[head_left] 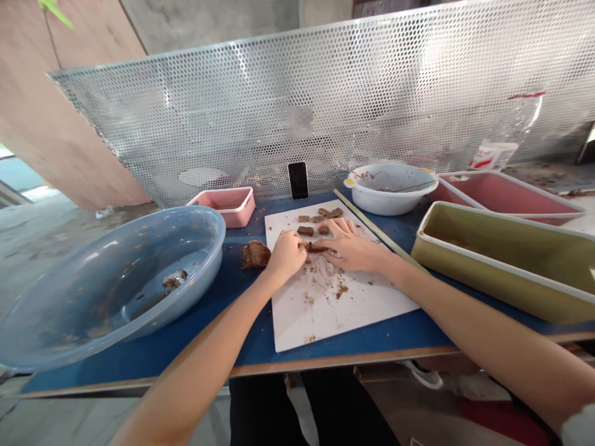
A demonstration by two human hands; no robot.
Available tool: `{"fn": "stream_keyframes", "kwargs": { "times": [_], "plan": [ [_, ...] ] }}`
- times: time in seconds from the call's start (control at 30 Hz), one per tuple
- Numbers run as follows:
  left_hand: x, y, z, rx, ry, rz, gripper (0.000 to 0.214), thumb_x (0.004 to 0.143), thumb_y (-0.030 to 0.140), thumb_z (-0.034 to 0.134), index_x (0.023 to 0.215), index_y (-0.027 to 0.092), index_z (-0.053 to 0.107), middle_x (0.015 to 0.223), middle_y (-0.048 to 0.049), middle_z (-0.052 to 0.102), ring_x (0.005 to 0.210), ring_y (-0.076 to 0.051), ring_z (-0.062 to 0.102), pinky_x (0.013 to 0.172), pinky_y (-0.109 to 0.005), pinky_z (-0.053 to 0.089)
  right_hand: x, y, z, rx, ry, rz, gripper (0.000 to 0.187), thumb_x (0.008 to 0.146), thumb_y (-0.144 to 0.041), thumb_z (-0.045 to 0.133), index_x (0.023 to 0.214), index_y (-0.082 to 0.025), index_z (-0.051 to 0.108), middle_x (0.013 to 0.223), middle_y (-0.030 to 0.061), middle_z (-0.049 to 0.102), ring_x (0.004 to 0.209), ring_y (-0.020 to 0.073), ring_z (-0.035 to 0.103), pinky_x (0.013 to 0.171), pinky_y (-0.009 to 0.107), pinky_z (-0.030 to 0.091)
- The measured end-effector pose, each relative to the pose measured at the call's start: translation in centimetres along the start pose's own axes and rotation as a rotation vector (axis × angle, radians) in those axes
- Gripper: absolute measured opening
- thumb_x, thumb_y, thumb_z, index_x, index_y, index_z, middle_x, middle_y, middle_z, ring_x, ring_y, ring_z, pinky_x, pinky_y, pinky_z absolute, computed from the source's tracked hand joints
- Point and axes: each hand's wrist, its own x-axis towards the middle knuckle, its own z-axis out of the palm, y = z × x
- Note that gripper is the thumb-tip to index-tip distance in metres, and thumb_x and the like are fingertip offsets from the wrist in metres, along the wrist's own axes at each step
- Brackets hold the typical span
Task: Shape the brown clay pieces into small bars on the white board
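And across the back runs the screen, silvery metal punched all over with small round holes, its top edge climbing to the right, bright glints scattered over the mesh! Behind it stands a grey wall, plain and blotchy. Over on the left, here's a pinkish wall, stained in patches, with a green leaf poking in up in the corner. Daylight glows at the far left edge, beside a pale blue patch too blurred to name. Down front, the counter shows a blue top and a brown front edge, grey floor below at left.
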Motion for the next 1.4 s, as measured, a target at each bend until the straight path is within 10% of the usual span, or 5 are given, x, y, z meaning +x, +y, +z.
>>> {"fn": "stream_keyframes", "kwargs": {
  "times": [0.77, 1.13, 1.4],
  "plan": [
    [-0.1, 0.3, -0.4, 0.005, 0.041, -0.053, 0.041, 0.085, -0.006, 0.056, 0.086, 0.019, 0.09, 0.095, -0.0109, 0.081, 0.106, -0.032, 0.071, 0.104, -0.046, 0.06, -0.2, 1.2, -0.1, 0.024, 0.151, 0.063, 0.03, 0.111, -0.031, 0.058, 0.128, -0.029, 0.083, 0.153, 0.0162, 0.058, 0.142, 0.042, 0.051, 0.114, 0.065, 0.048],
    [-0.9, 1.4, -0.3, 0.028, -0.032, 0.283, 0.043, 0.094, -0.002, 0.059, 0.107, 0.022, 0.091, 0.133, -0.0128, 0.069, 0.133, -0.036, 0.055, 0.12, -0.057, 0.055, -1.1, 4.9, -0.5, 0.082, 0.146, 0.071, 0.037, 0.094, -0.009, 0.06, 0.097, -0.028, 0.091, 0.146, 0.0132, 0.065, 0.137, 0.043, 0.051, 0.107, 0.066, 0.048],
    [-1.0, 1.5, 0.4, 0.066, 0.002, 0.233, 0.036, 0.097, 0.003, 0.06, 0.114, 0.02, 0.087, 0.137, -0.0153, 0.067, 0.135, -0.038, 0.052, 0.12, -0.06, 0.053, -0.8, 4.0, -0.1, 0.084, 0.101, 0.043, 0.027, 0.101, -0.02, 0.065, 0.105, -0.03, 0.09, 0.143, 0.013, 0.068, 0.136, 0.0406, 0.053, 0.109, 0.061, 0.046]
  ]
}}
